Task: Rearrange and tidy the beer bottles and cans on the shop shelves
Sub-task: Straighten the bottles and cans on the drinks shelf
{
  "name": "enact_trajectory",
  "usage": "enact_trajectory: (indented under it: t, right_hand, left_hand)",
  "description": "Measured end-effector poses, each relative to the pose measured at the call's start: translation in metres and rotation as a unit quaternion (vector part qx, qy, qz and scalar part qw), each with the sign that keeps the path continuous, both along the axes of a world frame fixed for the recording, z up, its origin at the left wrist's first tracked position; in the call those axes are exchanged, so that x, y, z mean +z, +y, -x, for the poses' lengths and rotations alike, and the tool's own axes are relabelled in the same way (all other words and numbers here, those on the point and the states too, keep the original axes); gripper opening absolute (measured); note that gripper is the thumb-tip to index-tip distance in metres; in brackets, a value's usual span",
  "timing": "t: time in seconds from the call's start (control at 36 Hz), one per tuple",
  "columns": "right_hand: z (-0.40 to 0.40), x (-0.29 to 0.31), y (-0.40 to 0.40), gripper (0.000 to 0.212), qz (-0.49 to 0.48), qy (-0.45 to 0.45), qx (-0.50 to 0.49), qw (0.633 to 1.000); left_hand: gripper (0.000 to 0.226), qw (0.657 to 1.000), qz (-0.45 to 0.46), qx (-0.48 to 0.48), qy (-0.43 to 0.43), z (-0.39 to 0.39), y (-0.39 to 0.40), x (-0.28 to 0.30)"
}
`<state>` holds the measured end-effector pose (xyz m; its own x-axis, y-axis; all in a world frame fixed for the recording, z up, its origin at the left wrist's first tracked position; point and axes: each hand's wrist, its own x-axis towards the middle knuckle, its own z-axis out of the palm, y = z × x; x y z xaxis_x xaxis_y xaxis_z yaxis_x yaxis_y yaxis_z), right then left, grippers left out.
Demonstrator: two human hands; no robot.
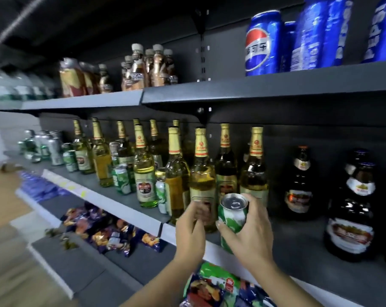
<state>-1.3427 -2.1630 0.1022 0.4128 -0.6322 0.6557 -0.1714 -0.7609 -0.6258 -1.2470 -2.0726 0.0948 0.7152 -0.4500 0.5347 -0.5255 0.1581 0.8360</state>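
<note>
My right hand [250, 235] grips a green and white beer can [232, 214] just above the front edge of the middle shelf [298, 247]. My left hand [191, 229] holds the lower body of a clear gold-foiled beer bottle [202, 173] standing right beside the can. More gold-necked bottles [143, 169] stand in rows to the left, with green cans [122, 178] mixed in among them. Two dark brown bottles [351, 207] stand to the right.
Blue Pepsi cans [263, 43] and small brown drink bottles [152, 67] fill the upper shelf. Silver and green cans [52, 149] crowd the far left of the middle shelf. Snack bags [108, 231] lie on the lower shelf, and more bags [212, 289] sit under my arms.
</note>
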Motion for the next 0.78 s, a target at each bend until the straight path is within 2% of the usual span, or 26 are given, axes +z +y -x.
enact_trajectory:
  t: [0.11,0.19,0.28,0.36,0.53,0.78]
  right_hand:
    - [-0.058,-0.001,0.038,0.07,0.022,0.008,0.045,0.999]
    - [-0.102,0.0,0.066,0.069,0.007,0.032,0.078,0.996]
    - [-0.149,0.0,0.094,0.075,-0.015,0.057,0.085,0.995]
    - [-0.199,0.0,0.12,0.076,-0.04,0.061,0.085,0.994]
    - [-0.285,0.003,0.158,0.077,-0.079,0.085,0.089,0.989]
    - [-0.377,0.016,0.169,0.076,-0.08,0.147,0.113,0.979]
  left_hand:
    - [0.049,0.991,-0.129,-0.046,0.005,-0.057,0.052,-0.007]
    - [0.068,0.968,-0.229,-0.094,-0.034,-0.098,0.084,-0.01]
    - [0.079,0.975,-0.196,-0.098,-0.027,-0.135,0.107,-0.013]
    - [0.078,0.984,-0.165,-0.049,-0.036,-0.176,0.127,-0.011]
    - [0.077,0.986,-0.167,0.019,-0.021,-0.259,0.152,-0.016]
    - [0.056,0.981,-0.146,0.127,-0.027,-0.352,0.159,-0.012]
